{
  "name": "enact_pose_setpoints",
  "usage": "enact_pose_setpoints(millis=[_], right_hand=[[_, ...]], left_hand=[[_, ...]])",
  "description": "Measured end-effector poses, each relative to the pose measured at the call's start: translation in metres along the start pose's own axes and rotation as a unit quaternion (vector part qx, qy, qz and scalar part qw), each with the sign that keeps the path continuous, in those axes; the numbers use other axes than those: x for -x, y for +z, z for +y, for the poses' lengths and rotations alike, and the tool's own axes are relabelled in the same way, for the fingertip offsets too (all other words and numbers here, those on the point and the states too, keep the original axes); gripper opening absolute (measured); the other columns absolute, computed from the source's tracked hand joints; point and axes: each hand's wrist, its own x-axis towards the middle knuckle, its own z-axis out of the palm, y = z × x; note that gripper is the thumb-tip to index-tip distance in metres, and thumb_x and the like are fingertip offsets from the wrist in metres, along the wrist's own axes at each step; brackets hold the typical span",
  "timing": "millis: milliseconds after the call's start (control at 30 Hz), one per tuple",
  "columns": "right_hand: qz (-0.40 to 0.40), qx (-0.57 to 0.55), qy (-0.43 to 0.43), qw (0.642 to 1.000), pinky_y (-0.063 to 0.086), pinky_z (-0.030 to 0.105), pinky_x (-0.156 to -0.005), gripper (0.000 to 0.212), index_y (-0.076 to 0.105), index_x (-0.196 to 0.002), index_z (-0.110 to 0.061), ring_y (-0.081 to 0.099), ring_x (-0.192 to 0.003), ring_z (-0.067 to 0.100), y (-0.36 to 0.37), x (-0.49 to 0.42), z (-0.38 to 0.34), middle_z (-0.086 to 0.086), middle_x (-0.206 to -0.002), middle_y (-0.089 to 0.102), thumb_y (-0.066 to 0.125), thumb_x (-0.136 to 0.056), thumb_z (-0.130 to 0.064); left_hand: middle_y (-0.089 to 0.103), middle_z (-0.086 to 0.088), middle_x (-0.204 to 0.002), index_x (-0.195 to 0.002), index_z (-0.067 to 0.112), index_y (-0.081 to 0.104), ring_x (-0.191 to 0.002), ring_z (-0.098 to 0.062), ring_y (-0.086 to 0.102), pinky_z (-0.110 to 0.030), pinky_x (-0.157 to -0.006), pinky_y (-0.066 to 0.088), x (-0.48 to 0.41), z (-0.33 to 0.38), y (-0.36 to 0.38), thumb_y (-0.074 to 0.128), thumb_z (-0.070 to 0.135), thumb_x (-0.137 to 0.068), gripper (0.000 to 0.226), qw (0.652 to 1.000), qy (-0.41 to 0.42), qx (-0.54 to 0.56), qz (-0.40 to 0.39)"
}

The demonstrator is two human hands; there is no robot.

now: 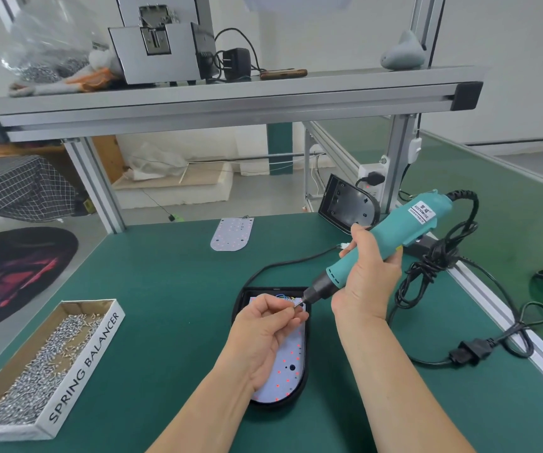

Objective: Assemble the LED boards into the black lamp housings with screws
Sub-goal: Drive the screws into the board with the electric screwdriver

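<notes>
A black lamp housing (303, 384) lies on the green mat in front of me with a white LED board (288, 371) seated inside it. My right hand (366, 276) grips a teal electric screwdriver (391, 237), its bit slanting down to the left. My left hand (263, 328) hovers over the board's far end and pinches a small screw (297, 308) at the bit's tip. A second LED board (232, 234) lies loose farther back. Another black housing (348, 206) leans against the frame post at the back right.
A cardboard box (51, 364) marked SPRING BALANCER, full of screws, sits at the left front. The screwdriver's black cable (433, 269) coils along the table's right edge with a plug (466, 353). An aluminium shelf (224, 99) spans overhead.
</notes>
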Motion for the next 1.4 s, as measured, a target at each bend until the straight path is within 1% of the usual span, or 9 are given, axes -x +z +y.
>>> enact_pose_setpoints(millis=[167, 333, 433, 567, 667, 767, 1033, 1267, 1400], right_hand=[[-0.026, -0.011, 0.059, 0.998, 0.045, 0.02, -0.054, 0.02, 0.054, -0.084, -0.022, 0.049, -0.052, 0.009, -0.005, -0.006, 0.001, -0.007, -0.062, 0.051, 0.072, -0.083, -0.013], [-0.123, -0.017, 0.014, 0.992, 0.043, 0.019, -0.055, 0.016, 0.061, -0.086, -0.022, 0.046, -0.055, 0.013, -0.004, -0.004, -0.001, -0.002, -0.071, 0.056, 0.072, -0.079, -0.012], [-0.068, 0.001, -0.001, 0.998, 0.043, 0.019, -0.052, 0.02, 0.057, -0.089, -0.018, 0.047, -0.053, 0.015, -0.002, -0.002, 0.002, 0.004, -0.068, 0.054, 0.075, -0.08, -0.017], [-0.021, 0.003, 0.033, 0.999, 0.047, 0.021, -0.056, 0.022, 0.055, -0.094, -0.022, 0.051, -0.055, 0.01, -0.006, -0.005, 0.003, -0.008, -0.062, 0.056, 0.074, -0.089, -0.032], [-0.107, -0.047, 0.084, 0.99, 0.052, 0.024, -0.06, 0.023, 0.062, -0.1, -0.018, 0.057, -0.061, 0.012, -0.015, -0.017, -0.005, -0.007, -0.074, 0.062, 0.068, -0.091, -0.038], [-0.183, 0.016, 0.061, 0.981, 0.056, 0.029, -0.064, 0.026, 0.065, -0.098, -0.011, 0.062, -0.062, 0.017, -0.021, -0.025, -0.012, 0.001, -0.072, 0.063, 0.07, -0.085, -0.034], [-0.037, 0.0, -0.007, 0.999, 0.049, 0.027, -0.052, 0.014, 0.055, -0.09, -0.015, 0.052, -0.053, 0.016, -0.016, -0.016, -0.002, -0.003, -0.061, 0.054, 0.069, -0.089, -0.018], [-0.038, 0.019, -0.064, 0.997, 0.048, 0.033, -0.058, 0.014, 0.054, -0.087, -0.02, 0.053, -0.046, 0.01, -0.014, -0.014, -0.005, -0.009, -0.053, 0.054, 0.066, -0.093, -0.017], [-0.03, 0.016, -0.052, 0.998, 0.049, 0.029, -0.056, 0.017, 0.055, -0.089, -0.019, 0.052, -0.054, 0.019, -0.015, -0.016, -0.007, 0.001, -0.06, 0.053, 0.07, -0.084, -0.025]], left_hand=[[0.069, -0.015, -0.072, -0.079, 0.0, 0.063, -0.065, -0.024, 0.07, -0.022, -0.063, 0.058, 0.002, 0.004, -0.002, 0.054, -0.016, -0.092, 0.022, 1.0, -0.018, -0.001, -0.007], [0.067, -0.017, -0.069, -0.081, -0.001, 0.06, -0.06, -0.025, 0.069, -0.022, -0.058, 0.057, 0.0, 0.005, 0.003, 0.052, -0.016, -0.094, 0.021, 0.999, -0.027, -0.026, -0.02], [0.069, -0.017, -0.079, -0.078, 0.0, 0.062, -0.075, -0.03, 0.073, -0.023, -0.07, 0.059, 0.002, 0.001, 0.001, 0.051, -0.019, -0.093, 0.026, 0.999, 0.016, -0.022, -0.033], [0.067, -0.018, -0.091, -0.101, -0.002, 0.064, -0.086, -0.032, 0.074, -0.024, -0.077, 0.058, 0.001, -0.003, 0.001, 0.054, -0.016, -0.093, 0.019, 0.998, 0.048, -0.022, -0.034], [0.068, -0.02, -0.092, -0.107, -0.002, 0.063, -0.09, -0.033, 0.074, -0.025, -0.079, 0.058, 0.001, -0.006, 0.003, 0.055, -0.015, -0.093, 0.021, 0.997, 0.068, -0.016, -0.025], [0.072, -0.019, -0.09, -0.105, -0.001, 0.065, -0.093, -0.034, 0.074, -0.024, -0.079, 0.058, 0.002, -0.008, 0.003, 0.057, -0.015, -0.092, 0.021, 0.996, 0.083, -0.012, -0.007], [0.075, -0.021, -0.102, -0.1, 0.002, 0.072, -0.096, -0.035, 0.075, -0.024, -0.08, 0.058, 0.006, -0.012, 0.006, 0.062, -0.014, -0.09, 0.022, 0.995, 0.075, -0.064, -0.025], [0.078, -0.009, -0.1, -0.116, 0.006, 0.064, -0.099, -0.022, 0.075, -0.025, -0.087, 0.052, 0.006, -0.009, 0.012, 0.074, -0.009, -0.082, 0.038, 0.987, 0.011, -0.158, -0.018], [0.077, -0.005, -0.097, -0.111, 0.01, 0.066, -0.088, -0.015, 0.075, -0.019, -0.077, 0.052, 0.009, -0.005, 0.009, 0.082, 0.001, -0.076, 0.039, 0.975, -0.007, -0.219, 0.032]])
